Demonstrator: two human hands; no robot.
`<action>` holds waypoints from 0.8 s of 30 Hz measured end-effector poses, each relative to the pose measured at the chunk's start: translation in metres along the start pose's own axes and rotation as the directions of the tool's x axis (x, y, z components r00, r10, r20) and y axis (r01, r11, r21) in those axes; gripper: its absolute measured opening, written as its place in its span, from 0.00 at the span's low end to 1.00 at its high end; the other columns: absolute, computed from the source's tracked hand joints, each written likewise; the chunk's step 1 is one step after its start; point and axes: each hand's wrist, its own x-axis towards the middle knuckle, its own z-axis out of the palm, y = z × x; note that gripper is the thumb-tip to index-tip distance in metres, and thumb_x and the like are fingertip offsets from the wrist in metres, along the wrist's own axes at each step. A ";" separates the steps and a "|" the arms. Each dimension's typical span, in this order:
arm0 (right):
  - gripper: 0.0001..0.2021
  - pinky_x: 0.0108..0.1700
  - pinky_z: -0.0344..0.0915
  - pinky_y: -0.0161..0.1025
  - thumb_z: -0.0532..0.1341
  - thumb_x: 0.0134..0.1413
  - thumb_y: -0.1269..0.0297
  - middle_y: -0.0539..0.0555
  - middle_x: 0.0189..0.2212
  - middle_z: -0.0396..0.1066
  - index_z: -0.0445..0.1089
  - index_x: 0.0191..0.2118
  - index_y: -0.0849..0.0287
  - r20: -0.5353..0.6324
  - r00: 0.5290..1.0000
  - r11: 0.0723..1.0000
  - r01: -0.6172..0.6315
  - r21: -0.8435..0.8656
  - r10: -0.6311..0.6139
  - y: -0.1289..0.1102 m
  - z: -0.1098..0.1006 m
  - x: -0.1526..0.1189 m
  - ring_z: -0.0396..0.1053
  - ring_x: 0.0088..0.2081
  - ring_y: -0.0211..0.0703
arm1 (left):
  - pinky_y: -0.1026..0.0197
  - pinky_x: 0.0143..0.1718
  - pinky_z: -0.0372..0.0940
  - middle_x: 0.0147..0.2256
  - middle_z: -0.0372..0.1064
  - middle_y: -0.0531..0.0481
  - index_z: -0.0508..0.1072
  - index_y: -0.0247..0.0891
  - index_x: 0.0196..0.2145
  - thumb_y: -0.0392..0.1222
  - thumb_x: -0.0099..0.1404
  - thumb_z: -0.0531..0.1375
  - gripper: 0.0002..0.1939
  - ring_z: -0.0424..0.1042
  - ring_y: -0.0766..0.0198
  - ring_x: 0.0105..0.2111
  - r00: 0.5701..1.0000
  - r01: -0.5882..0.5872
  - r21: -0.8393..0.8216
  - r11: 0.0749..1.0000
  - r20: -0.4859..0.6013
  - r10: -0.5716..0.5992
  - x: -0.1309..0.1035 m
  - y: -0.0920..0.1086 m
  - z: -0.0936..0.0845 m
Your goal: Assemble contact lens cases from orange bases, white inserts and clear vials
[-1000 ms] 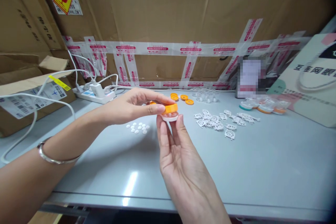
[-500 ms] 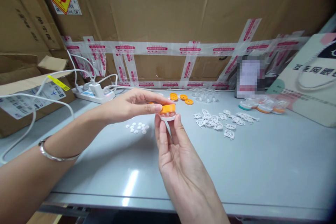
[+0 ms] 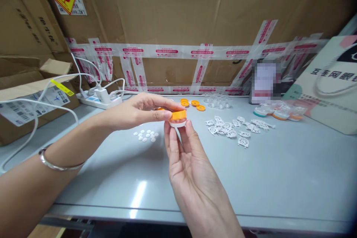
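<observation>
Above the middle of the table, both hands meet on a small round case with a white base [image 3: 178, 124] and a clear part above it. My left hand [image 3: 147, 108] pinches the orange ring-shaped cap [image 3: 179, 115] on top between thumb and fingers. From below, my right hand [image 3: 186, 156] grips the white base with thumb and fingertips. The fingers hide part of the case, so I cannot tell how far the cap is seated. Several small white discs [image 3: 146, 135] lie on the table left of the hands.
Several orange caps [image 3: 195, 103] and clear cups [image 3: 219, 101] lie behind. White openwork parts [image 3: 227, 128] are spread to the right, near clear cases with coloured bases [image 3: 281, 112]. A power strip [image 3: 104, 98], cables and a cardboard box [image 3: 36, 100] stand left; a paper bag [image 3: 326, 85] right.
The orange cap sits a little more level on the case, and my left hand has shifted very slightly. My right hand keeps nearly the same place.
</observation>
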 end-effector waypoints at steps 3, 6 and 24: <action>0.11 0.45 0.69 0.27 0.63 0.49 0.71 0.52 0.39 0.76 0.71 0.41 0.64 0.000 1.000 1.000 0.013 -0.018 -0.013 0.001 0.000 0.001 0.72 0.45 0.36 | 0.58 0.45 0.66 0.44 0.72 0.46 0.71 0.42 0.49 0.40 0.61 0.59 0.16 0.71 0.58 0.45 1.000 -0.001 0.017 1.000 -0.002 0.001 0.000 0.000 -0.001; 0.12 0.45 0.69 0.28 0.63 0.49 0.71 0.52 0.39 0.76 0.71 0.42 0.64 -0.005 1.000 0.999 0.025 -0.032 -0.025 0.002 0.000 0.001 0.71 0.45 0.36 | 0.59 0.45 0.67 0.44 0.73 0.46 0.71 0.41 0.48 0.40 0.62 0.59 0.16 0.71 0.59 0.44 1.000 -0.025 0.021 0.999 0.019 0.025 0.000 0.001 -0.002; 0.10 0.46 0.69 0.28 0.62 0.50 0.69 0.52 0.39 0.75 0.71 0.41 0.64 0.041 0.998 0.994 0.060 -0.086 -0.056 0.004 -0.001 0.000 0.72 0.44 0.35 | 0.62 0.41 0.67 0.41 0.73 0.47 0.71 0.41 0.48 0.41 0.61 0.58 0.16 0.72 0.62 0.39 0.998 -0.054 0.182 0.982 -0.006 0.056 -0.003 0.009 -0.003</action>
